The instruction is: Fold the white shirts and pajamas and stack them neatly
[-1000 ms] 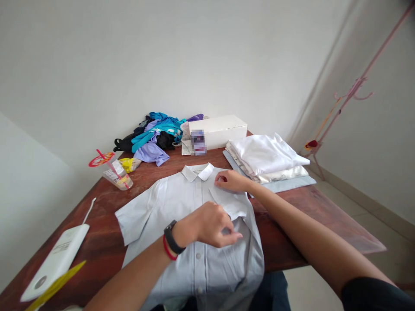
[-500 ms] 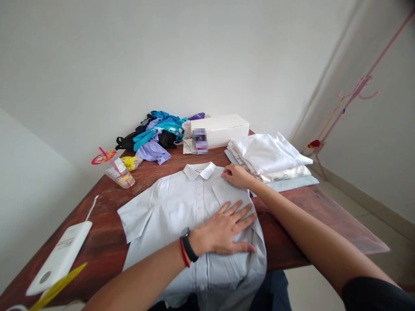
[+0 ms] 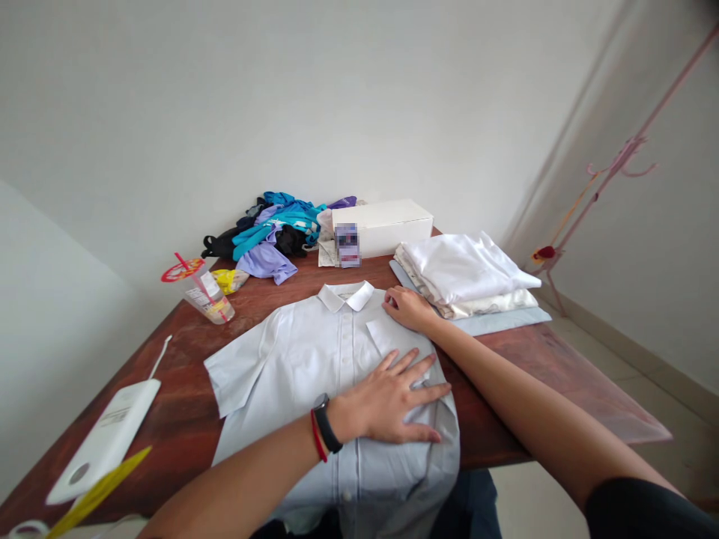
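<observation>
Where white walls meet, wooden table [image 3: 522, 374], pale shirt [image 3: 314, 359], folded stack [image 3: 466, 273].

A shirt [image 3: 314, 374] lies flat on the table [image 3: 533, 374], front side up, collar away from the person and hem hanging over the near edge. The left hand [image 3: 393, 397] lies flat on its right side; the right hand [image 3: 407, 307] rests on its right shoulder. Right of the shirt sits a stack of folded clothes [image 3: 466, 273]. Behind it are a box [image 3: 387, 224] and, further left, a heap of clothes [image 3: 272, 236]. A cup [image 3: 205, 296] lies to the left.
</observation>
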### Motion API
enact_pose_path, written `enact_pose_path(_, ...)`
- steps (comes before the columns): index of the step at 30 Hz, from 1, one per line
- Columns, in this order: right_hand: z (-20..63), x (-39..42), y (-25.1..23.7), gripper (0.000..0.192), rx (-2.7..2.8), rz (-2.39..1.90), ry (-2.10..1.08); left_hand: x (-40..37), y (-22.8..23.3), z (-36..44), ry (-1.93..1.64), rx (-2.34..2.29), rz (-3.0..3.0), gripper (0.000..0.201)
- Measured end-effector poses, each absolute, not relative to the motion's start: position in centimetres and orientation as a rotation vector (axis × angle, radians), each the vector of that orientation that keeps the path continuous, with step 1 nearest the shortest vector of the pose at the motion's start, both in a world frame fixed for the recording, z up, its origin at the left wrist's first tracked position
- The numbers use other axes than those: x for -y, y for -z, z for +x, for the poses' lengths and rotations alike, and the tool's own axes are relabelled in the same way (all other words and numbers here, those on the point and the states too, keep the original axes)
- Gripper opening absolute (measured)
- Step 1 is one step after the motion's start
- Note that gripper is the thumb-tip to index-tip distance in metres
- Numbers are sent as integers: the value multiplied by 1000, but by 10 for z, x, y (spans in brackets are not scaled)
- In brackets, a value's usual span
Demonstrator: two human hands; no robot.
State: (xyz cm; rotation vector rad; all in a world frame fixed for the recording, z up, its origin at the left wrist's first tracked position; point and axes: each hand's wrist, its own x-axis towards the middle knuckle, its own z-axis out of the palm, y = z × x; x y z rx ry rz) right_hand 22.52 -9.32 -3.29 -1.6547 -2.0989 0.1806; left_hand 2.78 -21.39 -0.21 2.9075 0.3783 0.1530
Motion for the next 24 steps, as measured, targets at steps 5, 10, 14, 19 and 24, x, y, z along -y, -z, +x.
enact_pose_path(5, 227, 91, 35, 8, 2105, -1651, -198, 236, -19, 27, -60, -43, 2996, 51)
enact_pose_path(10, 228, 94, 30, 9, 2110, -1653, -234, 254, -21, 25, 9, 221, 3065, 44)
enact_pose_path(14, 227, 95, 27, 10, 2105, -1659, -250, 261, -10, 26, -119, 233, 3209, 21)
enact_pose_path(19, 227, 96, 26, 11, 2095, -1663, -257, 274, -7, 36, -311, 365, 3289, 30)
enact_pose_path(24, 225, 98, 24, 13, 2094, -1674, -255, 286, -7, 46, -266, 523, 3257, 29)
